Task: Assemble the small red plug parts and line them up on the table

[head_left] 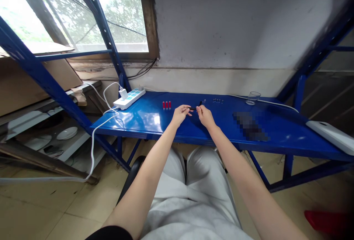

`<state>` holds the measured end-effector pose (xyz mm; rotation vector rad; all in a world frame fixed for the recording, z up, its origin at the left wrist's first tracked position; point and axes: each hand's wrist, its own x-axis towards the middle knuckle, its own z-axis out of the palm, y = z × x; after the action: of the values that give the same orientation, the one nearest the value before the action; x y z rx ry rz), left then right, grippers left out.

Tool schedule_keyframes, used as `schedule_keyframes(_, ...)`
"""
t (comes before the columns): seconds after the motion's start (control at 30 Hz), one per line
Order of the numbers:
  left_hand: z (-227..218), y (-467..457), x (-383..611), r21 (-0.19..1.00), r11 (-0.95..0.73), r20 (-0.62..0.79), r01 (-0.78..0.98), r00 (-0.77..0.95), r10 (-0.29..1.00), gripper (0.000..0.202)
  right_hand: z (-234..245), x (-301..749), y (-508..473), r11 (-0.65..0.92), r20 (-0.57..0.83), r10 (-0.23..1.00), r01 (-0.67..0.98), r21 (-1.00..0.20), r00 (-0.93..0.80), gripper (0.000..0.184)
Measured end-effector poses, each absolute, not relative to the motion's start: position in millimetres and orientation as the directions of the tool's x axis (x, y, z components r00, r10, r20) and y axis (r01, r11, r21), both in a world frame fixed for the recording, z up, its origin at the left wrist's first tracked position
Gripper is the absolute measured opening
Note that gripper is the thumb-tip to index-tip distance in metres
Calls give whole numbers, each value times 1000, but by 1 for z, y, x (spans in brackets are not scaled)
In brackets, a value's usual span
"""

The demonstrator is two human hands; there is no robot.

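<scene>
My left hand (pixel 181 113) and my right hand (pixel 205 115) meet over the blue table, with a slim black rod (pixel 192 108) running between them. The fingers of the left hand pinch its left end, and those of the right hand close round the other end. What exactly the rod is, I cannot make out. Just behind the right hand there is a short black piece (pixel 200 103), beside a tiny clear piece (pixel 204 101). Three red cylinders (pixel 166 105) with pale ends stand or lie in a row left of the hands. Farther right is a row of several tiny pieces (pixel 218 100).
A white power strip (pixel 129 98) with a plugged-in charger sits at the blue table's (pixel 138 120) left end, its cable hanging down. To the right are a clear glass (pixel 252 98), a blurred-out dark object (pixel 250 126) and a white box-like object (pixel 330 134). Blue posts flank the table.
</scene>
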<state>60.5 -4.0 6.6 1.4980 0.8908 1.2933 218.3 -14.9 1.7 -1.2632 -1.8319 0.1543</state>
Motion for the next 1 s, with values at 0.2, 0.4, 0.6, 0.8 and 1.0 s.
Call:
schedule_keyframes(0.2, 6, -5, 62, 954, -295, 300, -52, 157, 941, 15, 3, 216, -16, 481, 594, 798, 698, -531, -98, 36)
schedule_keyframes(0.4, 7, -5, 62, 953, -297, 304, -64, 144, 942, 14, 3, 217, -15, 482, 594, 798, 698, -530, -99, 33)
schedule_keyframes(0.6, 8, -6, 63, 950, -304, 311, -75, 131, 941, 14, 4, 217, -16, 480, 587, 804, 689, -543, -97, 30)
schedule_keyframes(0.8, 10, -8, 61, 956, -283, 293, -84, 153, 944, 15, 4, 217, -16, 476, 571, 815, 676, -563, -99, 32)
schedule_keyframes(1.0, 8, -7, 59, 952, -296, 306, -78, 227, 925, 21, 5, 219, -18, 496, 579, 808, 655, -570, -108, 32)
